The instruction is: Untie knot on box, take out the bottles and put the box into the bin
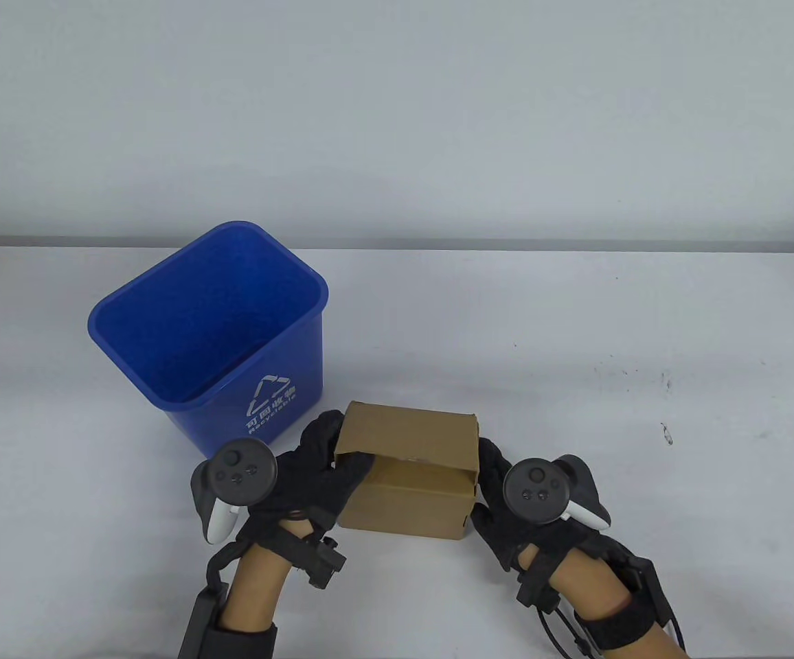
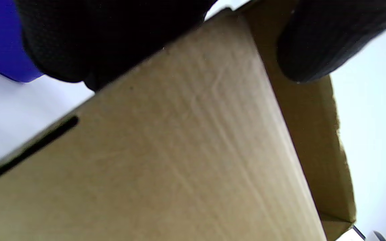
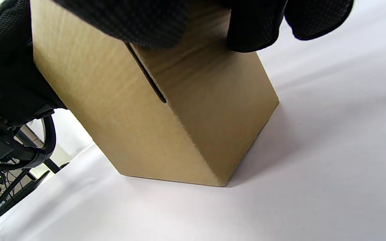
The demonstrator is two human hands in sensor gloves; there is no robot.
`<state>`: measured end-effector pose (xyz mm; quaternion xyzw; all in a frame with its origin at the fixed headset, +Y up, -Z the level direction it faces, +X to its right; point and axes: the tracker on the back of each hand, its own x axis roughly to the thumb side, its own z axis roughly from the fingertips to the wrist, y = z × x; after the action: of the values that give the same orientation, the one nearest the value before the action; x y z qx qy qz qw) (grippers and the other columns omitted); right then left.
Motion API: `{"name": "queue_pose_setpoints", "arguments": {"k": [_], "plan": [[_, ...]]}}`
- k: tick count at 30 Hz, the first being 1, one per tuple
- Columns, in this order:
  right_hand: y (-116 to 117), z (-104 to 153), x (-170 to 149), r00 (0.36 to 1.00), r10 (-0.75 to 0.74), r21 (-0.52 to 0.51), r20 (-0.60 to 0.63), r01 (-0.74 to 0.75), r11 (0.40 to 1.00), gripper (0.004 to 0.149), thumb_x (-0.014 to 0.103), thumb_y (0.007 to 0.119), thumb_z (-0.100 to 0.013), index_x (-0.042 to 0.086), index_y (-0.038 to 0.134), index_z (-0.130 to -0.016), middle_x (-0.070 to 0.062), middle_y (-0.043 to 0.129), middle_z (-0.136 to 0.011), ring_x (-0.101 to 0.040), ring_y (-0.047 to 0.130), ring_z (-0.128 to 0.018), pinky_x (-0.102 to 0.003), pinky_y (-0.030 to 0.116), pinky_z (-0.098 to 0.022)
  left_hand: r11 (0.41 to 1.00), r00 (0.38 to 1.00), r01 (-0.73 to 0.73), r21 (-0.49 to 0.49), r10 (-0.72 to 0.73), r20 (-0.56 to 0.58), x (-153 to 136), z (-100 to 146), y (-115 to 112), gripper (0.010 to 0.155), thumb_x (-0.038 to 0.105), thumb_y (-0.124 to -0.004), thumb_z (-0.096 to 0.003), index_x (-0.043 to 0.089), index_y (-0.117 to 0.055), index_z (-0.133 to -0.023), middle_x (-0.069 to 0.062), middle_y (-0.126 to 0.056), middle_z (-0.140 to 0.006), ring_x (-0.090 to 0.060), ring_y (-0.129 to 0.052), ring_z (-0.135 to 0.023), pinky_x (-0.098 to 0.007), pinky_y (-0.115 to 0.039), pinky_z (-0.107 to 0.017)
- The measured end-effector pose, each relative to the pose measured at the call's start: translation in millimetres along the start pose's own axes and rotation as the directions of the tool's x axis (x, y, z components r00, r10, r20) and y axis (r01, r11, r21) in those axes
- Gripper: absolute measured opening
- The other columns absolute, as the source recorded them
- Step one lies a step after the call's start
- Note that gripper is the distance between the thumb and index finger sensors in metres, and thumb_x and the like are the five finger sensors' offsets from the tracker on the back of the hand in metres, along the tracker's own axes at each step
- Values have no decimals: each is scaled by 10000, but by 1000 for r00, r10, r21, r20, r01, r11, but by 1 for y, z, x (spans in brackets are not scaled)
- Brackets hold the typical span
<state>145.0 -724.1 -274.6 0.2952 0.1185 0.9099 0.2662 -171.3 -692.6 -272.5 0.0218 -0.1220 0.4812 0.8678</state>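
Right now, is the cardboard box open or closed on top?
Open: in the table view the cardboard box shows a gap under its top flap, and the left hand has its thumb hooked over the rim.

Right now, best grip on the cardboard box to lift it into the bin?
Probably the two short end walls of the cardboard box, one hand per side, as the left hand and right hand sit now; its open top leaves the edges floppy.

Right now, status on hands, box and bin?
Left hand and right hand grip opposite ends of the brown cardboard box. Box on white table, no string or bottles visible. Blue plastic recycling bin open, path clear.
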Motion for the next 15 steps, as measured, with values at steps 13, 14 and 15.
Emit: {"name": "queue_pose_setpoints", "arguments": {"k": [13,14,15], "plan": [[0,0,-1,1000,0,-16,13,0,1000,797,176,652,-473,-122,70,-928,-341,187,-1023,-487,576,-937,-667,533,-629,996,990,-80,-32,76,-115,-11,-3,7,948,754,-737,-447,-43,-701,-959,-295,-851,-865,-507,-1038,-696,-591,-888,-480],[0,0,-1,1000,2,-16,13,-1,1000,798,175,652,-472,-122,68,-927,-341,186,-1023,-488,574,-938,-668,532,-628,996,989,-80,-38,75,-124,-11,-3,7,956,762,-726,-448,-46,-699,-959,-297,-852,-863,-506,-1038,-696,-589,-890,-480],[0,0,-1,1000,5,-16,13,-4,1000,797,171,650,-470,-121,66,-927,-341,182,-1024,-487,572,-939,-669,530,-629,996,987,-74,-46,67,-147,-10,-2,6,972,775,-713,-447,-53,-700,-956,-296,-854,-859,-504,-1044,-690,-588,-894,-475]]}}
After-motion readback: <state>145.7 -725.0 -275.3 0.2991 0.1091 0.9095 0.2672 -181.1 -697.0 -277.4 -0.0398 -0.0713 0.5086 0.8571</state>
